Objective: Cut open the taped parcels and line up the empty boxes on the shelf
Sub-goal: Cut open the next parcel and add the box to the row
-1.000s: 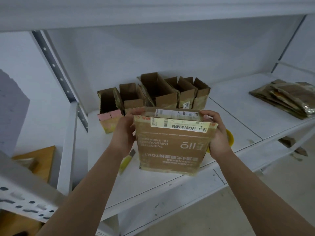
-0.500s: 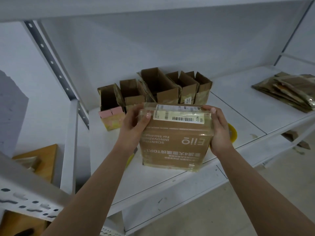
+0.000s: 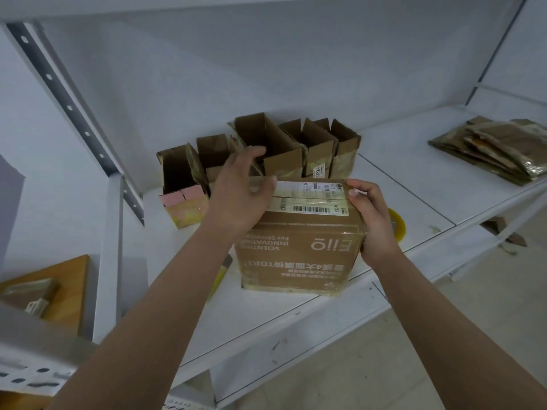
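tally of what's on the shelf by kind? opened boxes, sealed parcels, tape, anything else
Opened empty boxes: 5, in a row at the back
Taped parcel: 1, sealed, right hand gripping its side, left hand on top
Tape roll: 1, partly hidden
Stack of flattened packaging: 1
Yellow cutter: 1, mostly hidden
Total: 9
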The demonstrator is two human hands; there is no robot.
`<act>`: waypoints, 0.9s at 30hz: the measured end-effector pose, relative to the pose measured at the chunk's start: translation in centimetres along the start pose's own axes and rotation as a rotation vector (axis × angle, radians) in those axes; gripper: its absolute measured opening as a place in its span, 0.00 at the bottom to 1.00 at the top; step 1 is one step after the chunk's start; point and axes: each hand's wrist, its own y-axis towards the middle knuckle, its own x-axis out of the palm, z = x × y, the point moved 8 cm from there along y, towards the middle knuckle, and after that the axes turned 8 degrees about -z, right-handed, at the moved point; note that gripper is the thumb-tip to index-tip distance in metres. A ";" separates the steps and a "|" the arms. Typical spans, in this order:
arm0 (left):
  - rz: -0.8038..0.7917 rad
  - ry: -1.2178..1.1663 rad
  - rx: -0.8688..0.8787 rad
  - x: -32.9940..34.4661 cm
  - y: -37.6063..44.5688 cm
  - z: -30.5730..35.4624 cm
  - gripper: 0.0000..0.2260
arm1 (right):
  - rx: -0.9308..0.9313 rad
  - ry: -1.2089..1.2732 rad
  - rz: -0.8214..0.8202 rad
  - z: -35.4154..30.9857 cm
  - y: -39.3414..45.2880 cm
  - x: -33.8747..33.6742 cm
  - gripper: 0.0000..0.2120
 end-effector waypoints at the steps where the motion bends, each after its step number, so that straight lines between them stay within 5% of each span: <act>1: -0.074 0.045 0.039 0.9 0.4 1.2 0.23 | -0.001 0.005 -0.002 0.0 -0.1 0.0 0.07; 4: -0.433 0.484 0.089 5.8 0.6 1.7 0.27 | -0.007 -0.029 -0.033 0.0 0.1 0.0 0.07; 6: -0.539 0.646 0.072 7.1 0.7 0.6 0.29 | -0.009 -0.081 -0.067 -0.1 0.3 0.0 0.06; 16: -0.531 0.673 0.084 7.3 0.9 0.3 0.29 | -0.372 -0.543 -0.276 -1.2 1.0 -0.7 0.16; 18: -0.524 0.674 0.087 7.3 0.8 0.2 0.30 | -0.313 -0.386 -0.107 -0.6 1.3 -2.6 0.20; 20: -0.518 0.669 0.089 7.3 0.8 0.2 0.30 | -0.158 -0.479 0.087 1.1 1.9 -5.7 0.21; 24: -0.505 0.654 0.088 7.0 1.0 0.1 0.29 | 0.341 -1.276 -0.169 6.9 2.8 -7.9 0.21; 27: -0.497 0.650 0.088 7.0 1.0 0.3 0.29 | 0.397 -1.619 -0.287 8.9 2.6 -8.0 0.32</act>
